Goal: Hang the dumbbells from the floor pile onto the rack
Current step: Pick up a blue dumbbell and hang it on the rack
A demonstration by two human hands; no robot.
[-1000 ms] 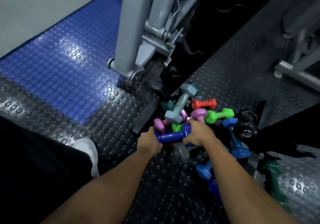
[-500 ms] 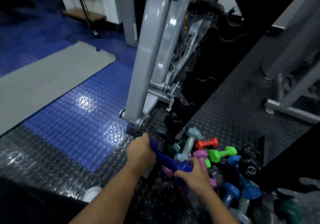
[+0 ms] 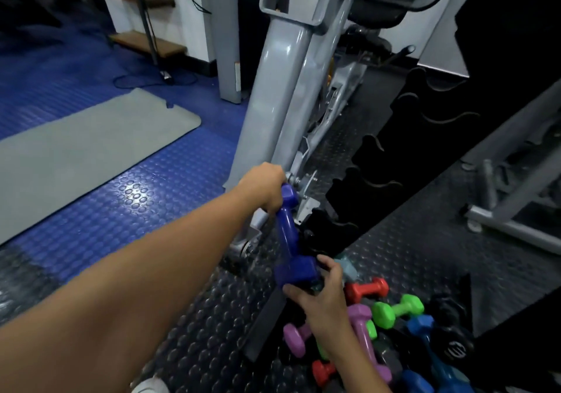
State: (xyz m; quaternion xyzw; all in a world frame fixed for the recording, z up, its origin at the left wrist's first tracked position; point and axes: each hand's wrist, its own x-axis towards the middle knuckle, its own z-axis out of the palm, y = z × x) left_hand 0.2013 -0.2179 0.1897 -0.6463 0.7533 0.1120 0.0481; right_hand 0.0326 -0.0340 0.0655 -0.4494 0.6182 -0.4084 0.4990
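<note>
A dark blue dumbbell [image 3: 288, 234] hangs in the air between both hands, tilted nearly upright. My left hand [image 3: 264, 187] grips its upper head. My right hand [image 3: 315, 294] holds its lower head from below. Just right of it rises the black rack [image 3: 373, 146], a slanted column of wave-shaped cradles, all seen bare. The floor pile [image 3: 379, 332] lies at lower right: red [image 3: 368, 289], green [image 3: 397, 306], purple [image 3: 362, 332] and blue [image 3: 425, 332] dumbbells, with several more partly hidden under my right forearm.
A grey machine frame [image 3: 273, 104] stands directly behind the held dumbbell, left of the rack. Another grey frame [image 3: 516, 204] sits at right. A grey mat [image 3: 91, 149] lies on blue studded flooring at left. My white shoe [image 3: 148, 386] shows at the bottom edge.
Both hands lifted the dark blue dumbbell off the pile and swung it from level to nearly upright, toward the rack's lower cradles. The view has tilted upward.
</note>
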